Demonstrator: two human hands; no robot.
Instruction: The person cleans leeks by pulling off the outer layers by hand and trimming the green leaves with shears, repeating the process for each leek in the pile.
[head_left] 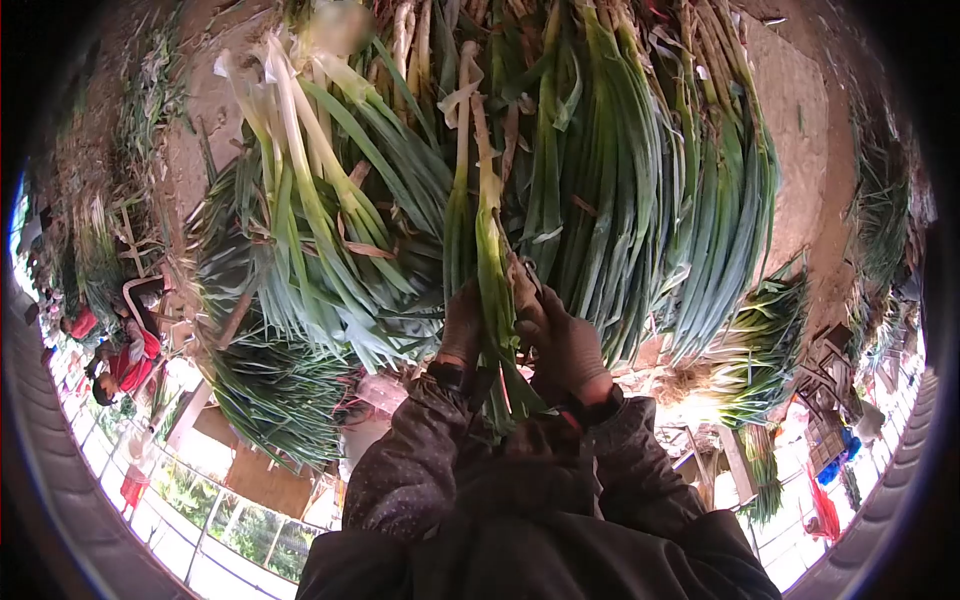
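A long green onion (488, 215) with a pale stalk and wide green leaves lies lengthwise in front of me, leaf ends toward my body. My left hand (463, 325), in a light glove, is closed round its leaves from the left. On the other side, my gloved right hand (565, 345) has its fingers closed against the leaves. A brownish strip (522, 285) shows at the right fingertips; whether it is a dry leaf cannot be made out. Just left of the held stalk lies another green onion (458, 190) with a papery root end.
Big heaps of green onions (610, 190) lie right and ahead, with a pale-stalked pile (320, 200) at left. More bundles (275, 400) and a lit pile (745, 360) are lower down. A person in red (130, 365) is at far left. Wooden stools (825, 375) stand far right.
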